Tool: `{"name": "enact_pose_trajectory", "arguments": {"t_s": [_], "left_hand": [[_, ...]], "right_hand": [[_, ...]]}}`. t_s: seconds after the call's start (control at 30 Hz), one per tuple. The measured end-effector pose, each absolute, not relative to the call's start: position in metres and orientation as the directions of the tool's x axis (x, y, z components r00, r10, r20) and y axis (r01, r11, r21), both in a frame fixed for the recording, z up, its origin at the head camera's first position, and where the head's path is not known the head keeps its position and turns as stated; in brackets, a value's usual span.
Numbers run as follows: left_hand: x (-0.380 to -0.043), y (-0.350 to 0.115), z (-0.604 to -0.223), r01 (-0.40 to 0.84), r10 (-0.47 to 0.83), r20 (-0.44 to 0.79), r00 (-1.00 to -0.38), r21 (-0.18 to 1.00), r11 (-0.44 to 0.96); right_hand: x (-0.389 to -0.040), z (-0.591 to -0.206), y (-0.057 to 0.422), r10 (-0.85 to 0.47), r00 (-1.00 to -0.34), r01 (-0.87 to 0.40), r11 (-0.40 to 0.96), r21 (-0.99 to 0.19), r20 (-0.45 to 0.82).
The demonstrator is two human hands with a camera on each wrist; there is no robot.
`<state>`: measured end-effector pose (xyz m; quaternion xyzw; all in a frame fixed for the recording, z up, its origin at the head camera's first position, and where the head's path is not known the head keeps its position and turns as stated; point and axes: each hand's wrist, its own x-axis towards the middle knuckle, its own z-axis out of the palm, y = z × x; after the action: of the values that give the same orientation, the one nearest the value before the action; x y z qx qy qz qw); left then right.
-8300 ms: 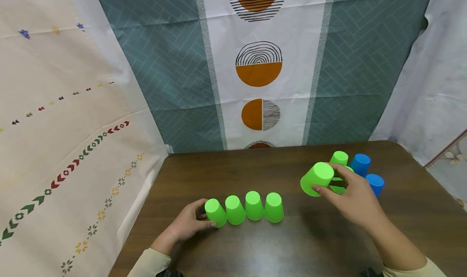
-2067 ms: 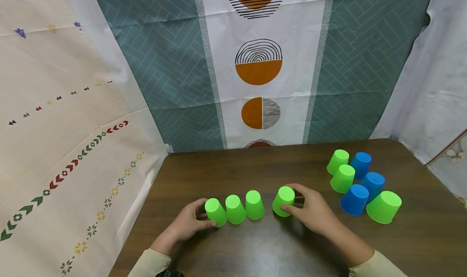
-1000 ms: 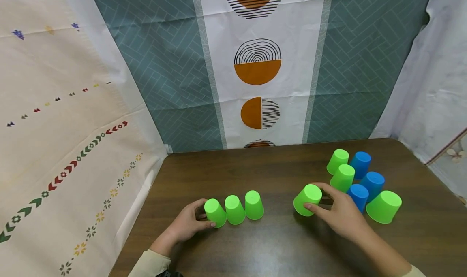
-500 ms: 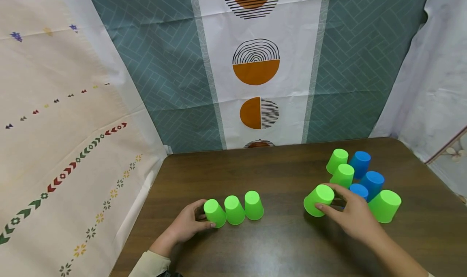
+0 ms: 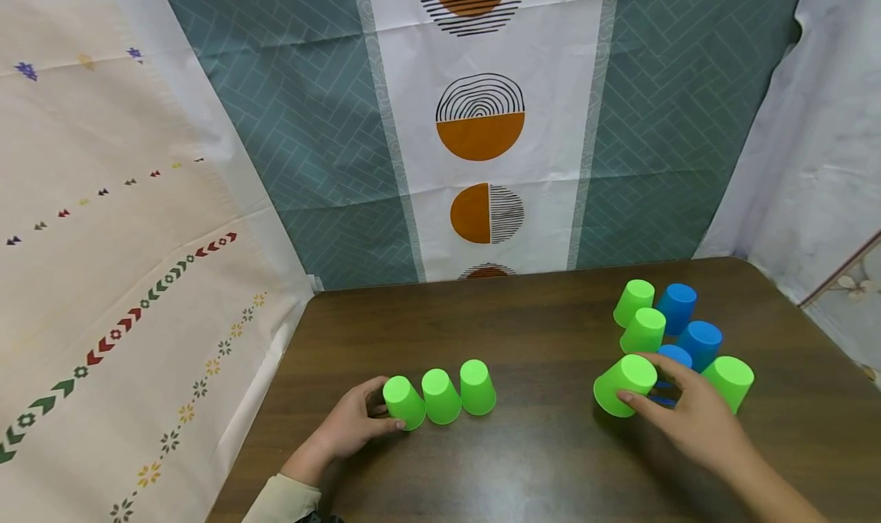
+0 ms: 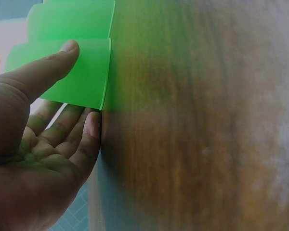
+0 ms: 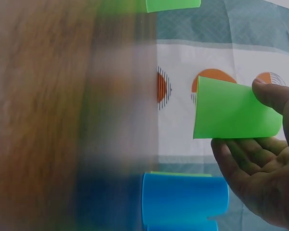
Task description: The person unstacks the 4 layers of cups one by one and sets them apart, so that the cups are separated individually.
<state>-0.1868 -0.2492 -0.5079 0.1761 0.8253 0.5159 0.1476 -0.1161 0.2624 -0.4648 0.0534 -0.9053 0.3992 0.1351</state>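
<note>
My left hand (image 5: 349, 425) grips an end green cup (image 5: 404, 402) while my right hand (image 5: 698, 420) clasps a raised green cup (image 5: 619, 385), 3 blue cups (image 5: 700, 344) just beyond it.

Left hand (image 5: 351, 423) gripping, thumb (image 6: 53, 67) opposite curled fingers (image 6: 89, 132). Right hand (image 5: 695, 416) lifted, also in a grip, bare forearm (image 5: 767, 477) slanting inward.

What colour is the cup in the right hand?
The cup is bright green, best seen in the head view.

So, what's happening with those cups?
Left hand holds leftmost green cup. Right hand holds another green cup, raised off table. Blue cups close behind that hand.
</note>
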Motion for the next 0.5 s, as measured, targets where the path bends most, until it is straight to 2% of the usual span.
{"name": "enact_pose_trajectory", "arguments": {"t_s": [0.3, 0.5], "left_hand": [[-0.186, -0.248, -0.509, 0.169, 0.449, -0.029, -0.893, 0.903, 0.395], [-0.187, -0.249, -0.509, 0.14, 0.439, -0.061, -0.896, 0.901, 0.41]], "right_hand": [[-0.105, -0.467, 0.277, 0.073, -0.946, -0.174, 0.704, -0.689, 0.315], [-0.101, -0.469, 0.284, 0.084, -0.952, -0.148, 0.714, -0.684, 0.294]]}}
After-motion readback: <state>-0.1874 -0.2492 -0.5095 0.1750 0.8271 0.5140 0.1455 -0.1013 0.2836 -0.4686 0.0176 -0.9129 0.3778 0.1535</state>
